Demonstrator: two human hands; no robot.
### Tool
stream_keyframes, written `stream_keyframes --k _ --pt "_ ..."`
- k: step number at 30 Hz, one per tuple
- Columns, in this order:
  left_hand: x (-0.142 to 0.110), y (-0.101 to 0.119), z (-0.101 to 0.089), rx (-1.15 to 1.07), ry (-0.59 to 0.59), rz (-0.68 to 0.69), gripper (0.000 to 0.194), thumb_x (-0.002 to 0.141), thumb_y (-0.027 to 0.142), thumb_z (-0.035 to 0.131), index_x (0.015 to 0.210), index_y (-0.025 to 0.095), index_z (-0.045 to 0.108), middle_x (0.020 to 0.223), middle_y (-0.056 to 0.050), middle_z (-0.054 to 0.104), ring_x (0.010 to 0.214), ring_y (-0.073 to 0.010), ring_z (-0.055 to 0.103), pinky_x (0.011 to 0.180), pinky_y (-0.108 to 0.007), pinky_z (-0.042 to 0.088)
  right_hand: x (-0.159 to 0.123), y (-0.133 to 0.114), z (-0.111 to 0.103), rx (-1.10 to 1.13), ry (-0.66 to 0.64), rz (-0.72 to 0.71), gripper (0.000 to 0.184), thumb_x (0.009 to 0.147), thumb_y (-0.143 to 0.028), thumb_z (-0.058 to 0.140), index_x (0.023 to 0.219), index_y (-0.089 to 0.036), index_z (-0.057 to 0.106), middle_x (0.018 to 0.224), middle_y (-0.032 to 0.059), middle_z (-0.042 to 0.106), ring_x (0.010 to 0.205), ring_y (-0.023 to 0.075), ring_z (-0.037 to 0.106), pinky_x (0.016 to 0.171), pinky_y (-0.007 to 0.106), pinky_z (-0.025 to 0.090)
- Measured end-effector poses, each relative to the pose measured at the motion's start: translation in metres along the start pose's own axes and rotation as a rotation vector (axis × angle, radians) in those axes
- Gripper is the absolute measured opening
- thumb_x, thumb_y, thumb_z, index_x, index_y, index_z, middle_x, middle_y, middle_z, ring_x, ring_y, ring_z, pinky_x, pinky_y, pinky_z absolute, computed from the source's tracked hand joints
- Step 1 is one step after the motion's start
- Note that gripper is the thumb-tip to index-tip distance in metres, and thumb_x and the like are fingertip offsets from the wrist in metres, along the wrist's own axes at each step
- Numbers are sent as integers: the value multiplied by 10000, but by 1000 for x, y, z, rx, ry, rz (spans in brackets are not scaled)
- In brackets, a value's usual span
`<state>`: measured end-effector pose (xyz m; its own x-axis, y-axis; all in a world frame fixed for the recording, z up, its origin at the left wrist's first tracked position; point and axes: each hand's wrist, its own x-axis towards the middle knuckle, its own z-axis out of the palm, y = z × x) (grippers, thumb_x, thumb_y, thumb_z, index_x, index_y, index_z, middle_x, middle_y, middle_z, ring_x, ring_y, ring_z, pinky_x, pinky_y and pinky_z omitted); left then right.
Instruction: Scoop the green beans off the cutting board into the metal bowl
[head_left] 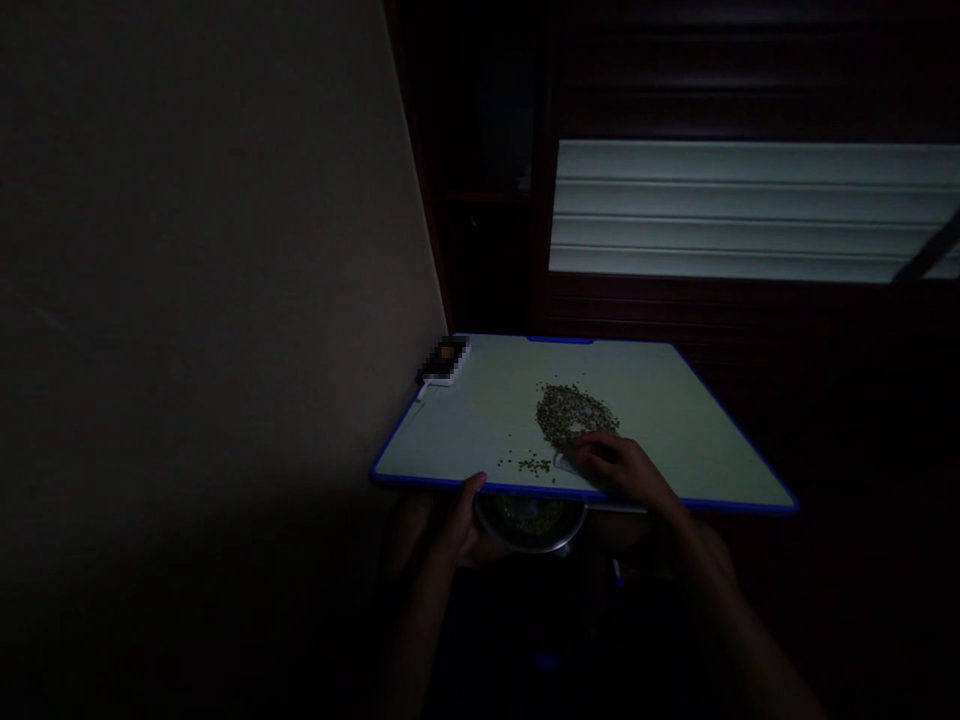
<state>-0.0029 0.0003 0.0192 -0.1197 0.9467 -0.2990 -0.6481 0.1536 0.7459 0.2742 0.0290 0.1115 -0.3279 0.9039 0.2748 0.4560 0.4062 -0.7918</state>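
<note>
Left hand (468,512): gripping pale, blue-rimmed rectangular board (682,430)
Right hand (621,466): curled (grip unclear) by small greenish seeds (556,408)
Seeds: I'm likely sorting; precision next

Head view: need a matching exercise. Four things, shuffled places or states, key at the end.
Things
1. pixelated device
2. large seed-like pile
3. bowl
4. left hand

Places or states
A. round-rimmed, partly hidden below the board's near edge
B. board's far left corner
C. thumb on the blue rim
D. on the board, beside the right hand

Pairs: 1-B, 2-D, 3-A, 4-C
</note>
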Motion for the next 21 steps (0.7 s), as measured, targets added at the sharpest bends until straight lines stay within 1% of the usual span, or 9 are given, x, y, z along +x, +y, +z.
stream_keyframes --k 4,8,12,15,18,21 --pt "0 0 0 12 20 15 470 788 272 659 1241 177 584 1191 -70 675 1148 -222 591 1040 -348 406 -1 -1 0 6 10 0 279 842 -320 590 1090 -225 677 1075 58 720 972 229 665 859 366 512" --pt "0 -1 0 20 47 40 508 787 267 663 1278 200 555 1218 -56 661 1174 -212 572 1058 -352 385 -1 -5 1 31 -30 -16 274 856 -300 575 1106 -248 674 1122 46 706 1019 226 650 892 381 501" --pt "0 -1 0 34 56 76 496 785 260 664 1268 200 568 1206 -57 667 1179 -212 569 1063 -347 378 -2 -7 0 61 -56 -8 296 832 -314 605 1111 -236 666 1043 44 729 931 222 678 829 370 533" --pt "-1 0 0 51 60 53 469 783 275 664 1238 181 594 1180 -63 680 1172 -226 573 1064 -349 377 -3 -6 -1 69 -37 10 291 827 -315 601 1092 -214 667 1013 55 733 910 222 683 811 362 539" --pt "-3 1 1 47 73 -8 475 784 300 662 1236 170 593 1188 -69 676 1186 -240 562 1063 -362 380 -3 -6 -1 57 -37 19 257 814 -311 615 1044 -224 692 1022 49 731 918 221 675 812 358 532" --pt "-4 2 3 45 96 -7 487 783 293 660 1251 183 580 1210 -63 665 1199 -242 552 1062 -368 380 -4 -8 -1 46 -60 29 251 817 -323 617 1031 -225 703 985 42 737 867 209 676 768 341 535"
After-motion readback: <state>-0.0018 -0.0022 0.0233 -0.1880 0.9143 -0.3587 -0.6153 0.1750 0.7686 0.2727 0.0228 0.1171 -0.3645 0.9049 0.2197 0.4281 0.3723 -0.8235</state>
